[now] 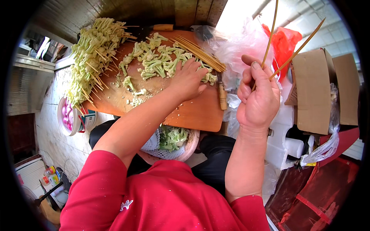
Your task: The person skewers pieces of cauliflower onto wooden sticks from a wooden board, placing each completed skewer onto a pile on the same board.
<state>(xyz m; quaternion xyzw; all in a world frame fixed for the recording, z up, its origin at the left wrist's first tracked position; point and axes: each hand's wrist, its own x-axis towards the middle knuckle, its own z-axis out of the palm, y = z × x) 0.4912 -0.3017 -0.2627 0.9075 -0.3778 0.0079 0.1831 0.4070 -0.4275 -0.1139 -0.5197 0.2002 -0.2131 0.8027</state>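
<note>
My right hand (259, 94) is raised to the right of the orange-brown cutting board (196, 115). Two thin wooden skewers (298, 50) are gripped between its thumb and fingers, their long ends splayed apart and upward. Over the board, my left hand (187, 81) reaches with fingers apart onto loose cauliflower florets (154, 63), touching the near right side of the heap. Whether a floret lies under its fingertips cannot be seen. A bundle of bare skewers (200, 54) lies just beyond that hand. Along the board's left edge are piled many cauliflower skewers (92, 50), stick ends pointing right.
A wooden-handled tool (222, 96) lies at the board's right edge, another wooden handle (163, 27) at its far edge. A pink basin (190, 148) with cauliflower greens sits below. Plastic bags (246, 42) and a cardboard box (314, 88) stand right; a white bucket (63, 125), left.
</note>
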